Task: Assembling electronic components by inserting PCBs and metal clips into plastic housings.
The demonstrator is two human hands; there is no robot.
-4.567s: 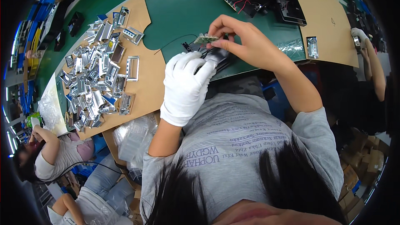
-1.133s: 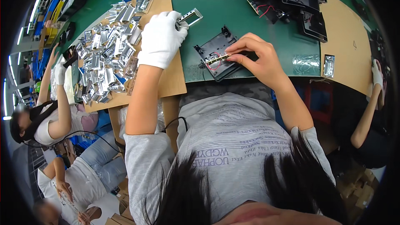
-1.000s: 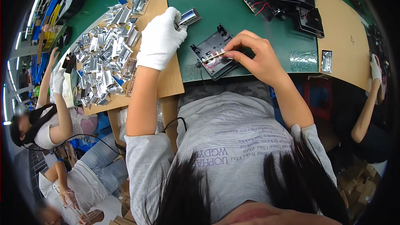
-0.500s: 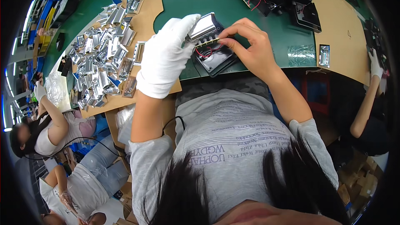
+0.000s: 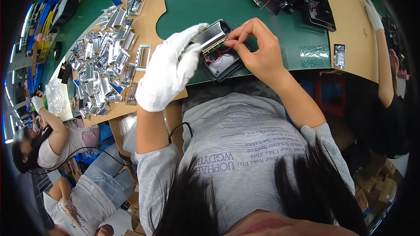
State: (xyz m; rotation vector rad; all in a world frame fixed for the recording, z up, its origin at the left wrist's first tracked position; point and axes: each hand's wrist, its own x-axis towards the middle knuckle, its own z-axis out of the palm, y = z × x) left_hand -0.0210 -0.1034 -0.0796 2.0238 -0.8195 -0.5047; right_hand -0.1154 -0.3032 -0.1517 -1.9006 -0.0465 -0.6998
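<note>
Left hand (image 5: 168,67): gripping silver cover (image 5: 212,34) over black case (image 5: 226,67)
Right hand (image 5: 261,52): pinching circuit board (image 5: 214,46) above case
Metal pile (image 5: 102,85): left of case

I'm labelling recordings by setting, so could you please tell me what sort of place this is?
Probably an electronics assembly workshop: shiny silver metal-looking rectangular frames heaped on brown board, open red-wired black plastic housings, and a green-topped workbench.
</note>
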